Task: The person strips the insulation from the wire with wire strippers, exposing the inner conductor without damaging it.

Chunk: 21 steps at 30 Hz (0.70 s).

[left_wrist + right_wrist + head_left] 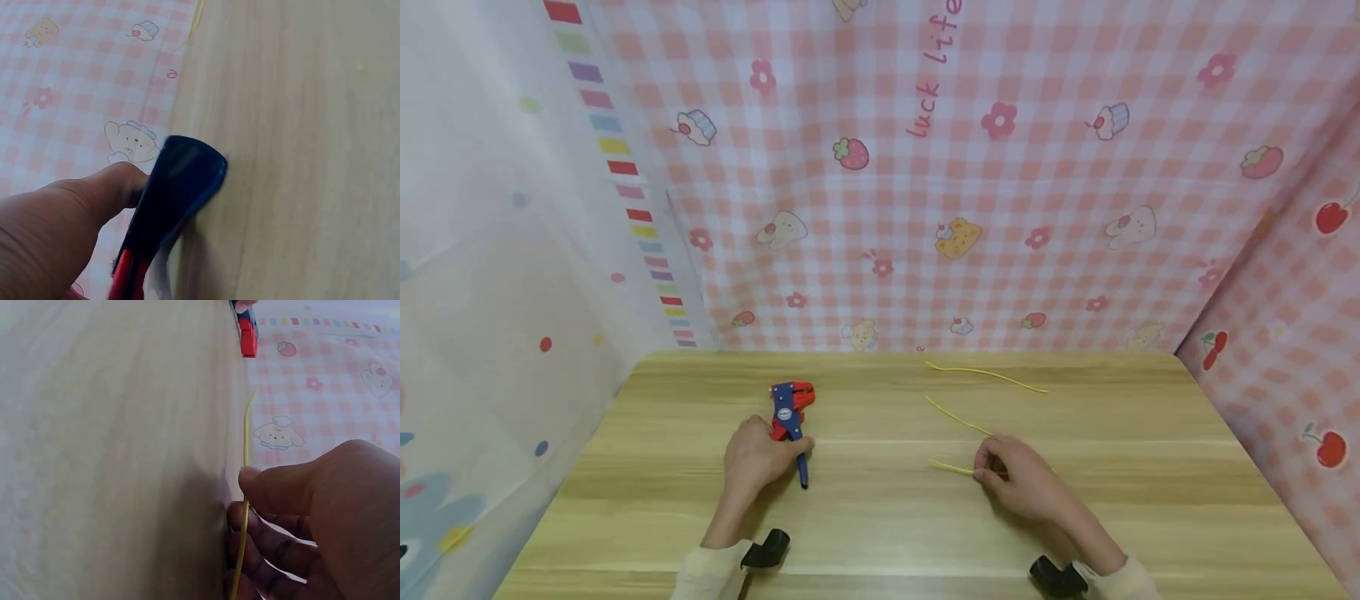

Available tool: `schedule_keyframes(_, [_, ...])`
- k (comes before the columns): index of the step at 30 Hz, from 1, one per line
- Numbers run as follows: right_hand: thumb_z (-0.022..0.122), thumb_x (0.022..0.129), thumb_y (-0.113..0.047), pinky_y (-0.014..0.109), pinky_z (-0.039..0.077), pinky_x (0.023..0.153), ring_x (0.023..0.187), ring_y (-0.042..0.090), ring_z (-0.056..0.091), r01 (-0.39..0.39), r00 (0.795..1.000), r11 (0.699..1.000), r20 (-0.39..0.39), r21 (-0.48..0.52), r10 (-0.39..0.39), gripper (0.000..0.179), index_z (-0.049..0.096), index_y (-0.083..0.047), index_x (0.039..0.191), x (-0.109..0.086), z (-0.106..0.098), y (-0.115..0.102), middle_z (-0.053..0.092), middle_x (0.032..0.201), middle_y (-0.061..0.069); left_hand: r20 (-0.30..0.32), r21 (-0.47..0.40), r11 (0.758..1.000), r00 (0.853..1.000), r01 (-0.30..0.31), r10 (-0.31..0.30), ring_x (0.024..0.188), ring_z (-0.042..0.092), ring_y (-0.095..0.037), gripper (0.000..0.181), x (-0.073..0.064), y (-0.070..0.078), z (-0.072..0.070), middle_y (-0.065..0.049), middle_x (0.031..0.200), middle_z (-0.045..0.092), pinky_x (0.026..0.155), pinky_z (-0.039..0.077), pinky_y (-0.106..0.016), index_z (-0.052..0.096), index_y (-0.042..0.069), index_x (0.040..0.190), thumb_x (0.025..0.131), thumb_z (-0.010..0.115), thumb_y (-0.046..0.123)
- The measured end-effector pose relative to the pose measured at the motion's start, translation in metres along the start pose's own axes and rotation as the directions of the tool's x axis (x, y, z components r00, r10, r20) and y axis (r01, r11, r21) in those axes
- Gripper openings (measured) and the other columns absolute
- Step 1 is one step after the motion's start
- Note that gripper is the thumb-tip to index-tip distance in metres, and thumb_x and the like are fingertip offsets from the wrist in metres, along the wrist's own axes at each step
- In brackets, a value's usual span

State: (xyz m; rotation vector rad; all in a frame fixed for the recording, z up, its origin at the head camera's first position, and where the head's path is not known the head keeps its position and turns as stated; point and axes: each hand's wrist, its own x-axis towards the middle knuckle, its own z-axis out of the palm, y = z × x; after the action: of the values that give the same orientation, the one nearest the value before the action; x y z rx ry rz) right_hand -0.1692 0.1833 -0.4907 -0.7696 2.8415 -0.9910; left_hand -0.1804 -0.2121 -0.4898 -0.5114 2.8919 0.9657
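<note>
My left hand (pixel 756 454) grips a red and blue wire stripper (pixel 785 412) on the left of the table, its red head pointing away from me. In the left wrist view, a blue handle (pixel 181 181) sticks out past the thumb. On the right, my right hand (pixel 1026 479) pinches a yellow wire (pixel 951 467) between thumb and fingers. The wire's end points left toward the stripper, with a gap between them. Just beyond this hand lies a second yellow wire (pixel 955 414), its near end hidden by the fingers.
A third yellow wire (pixel 988 373) lies near the back edge of the wooden table (pixel 865 517). Pink checked cloth (pixel 887 200) hangs behind it, with more cloth at both sides. Black wrist cameras (pixel 766 550) sit at both cuffs. A tiny yellow bit (pixel 361 67) shows in the left wrist view.
</note>
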Motion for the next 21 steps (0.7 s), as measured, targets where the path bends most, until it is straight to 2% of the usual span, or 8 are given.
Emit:
schedule_keyframes(4, [0.068,0.096,-0.007,0.02,0.045,0.065,0.072,0.001,0.05,-0.018,0.999,0.998,0.036,0.061,0.016,0.014,0.061,-0.017,0.089,0.0,-0.003,0.005,0.057,0.078,-0.009,0.001,-0.014,1.0,1.0,0.002,-0.002,0.068,0.05,-0.024,0.062,-0.005,0.003,-0.001,-0.009,0.08,0.052,0.052,0.036,-0.03,0.052,0.0,0.096,0.073,0.085,0.047])
schedule_keyframes(8, [0.065,0.098,-0.004,0.02,0.049,0.065,0.073,0.0,0.054,-0.01,1.0,0.997,0.029,0.082,0.007,0.008,0.066,-0.012,0.1,0.002,-0.003,0.007,0.064,0.081,-0.006,0.013,-0.03,1.0,1.0,-0.004,0.004,0.069,0.053,-0.025,0.062,-0.009,0.004,-0.003,-0.011,0.082,0.053,0.052,0.038,-0.03,0.049,-0.001,0.101,0.074,0.085,0.042])
schedule_keyframes(12, [0.061,0.098,0.0,0.02,0.049,0.066,0.074,-0.002,0.055,0.002,1.0,0.997,0.007,0.075,-0.002,0.015,0.07,-0.005,0.11,0.004,-0.004,0.007,0.07,0.088,-0.001,0.039,-0.038,0.999,0.999,-0.002,0.004,0.066,0.056,-0.026,0.061,-0.013,0.005,-0.006,-0.014,0.082,0.057,0.049,0.042,-0.03,0.047,-0.003,0.105,0.075,0.083,0.036])
schedule_keyframes(16, [0.06,0.097,0.001,0.019,0.046,0.063,0.071,-0.001,0.05,-0.007,1.0,0.998,-0.028,0.06,0.009,0.017,0.072,-0.005,0.107,0.004,-0.008,0.009,0.069,0.087,-0.001,0.073,-0.028,1.0,0.997,0.002,0.0,0.066,0.057,-0.025,0.054,-0.015,0.007,-0.005,-0.013,0.082,0.06,0.049,0.041,-0.03,0.053,-0.002,0.103,0.074,0.081,0.034])
schedule_keyframes(21, [0.06,0.096,0.001,0.019,0.043,0.057,0.064,-0.001,0.047,-0.02,0.999,0.997,-0.044,0.078,0.023,0.017,0.073,-0.006,0.104,0.001,-0.014,0.013,0.064,0.078,-0.004,0.075,-0.005,0.999,0.996,-0.042,0.042,0.068,0.056,-0.023,0.043,-0.014,0.009,0.002,-0.008,0.08,0.061,0.052,0.038,-0.029,0.06,0.002,0.095,0.074,0.079,0.035])
